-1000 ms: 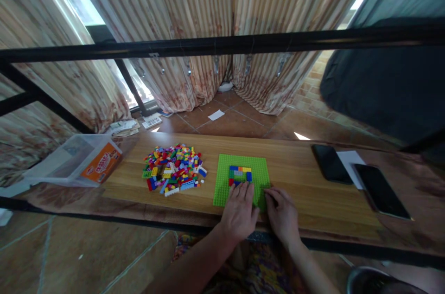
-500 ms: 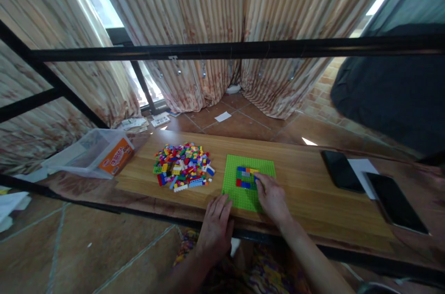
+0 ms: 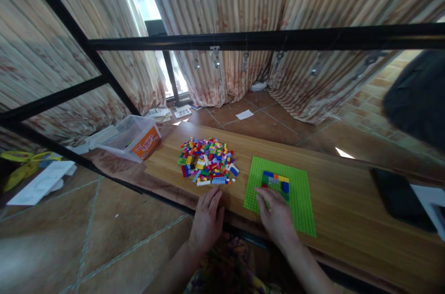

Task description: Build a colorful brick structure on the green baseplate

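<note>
The green baseplate [image 3: 301,201] lies askew on the wooden board. On it, blue, orange, yellow, red and grey bricks [image 3: 274,177] form a small squarish outline. My right hand [image 3: 276,213] is over the plate's near left part, covering the lower side of that outline; its fingers are bent and slightly apart, with no brick visible in them. Flat at the board's front edge rests my left hand [image 3: 207,217], fingers stretched out and holding nothing. Just beyond it is a pile of loose coloured bricks [image 3: 208,159].
A clear plastic box [image 3: 127,136] with an orange label stands at the board's left end. Toward the right lie a dark phone [image 3: 396,196] and white paper [image 3: 426,201]. A black metal bar [image 3: 243,40] runs across behind the board, in front of striped curtains.
The view has turned left, so the board appears further right. My right hand has moved from the brick outline's right side to its near left side. The baseplate now lies more askew.
</note>
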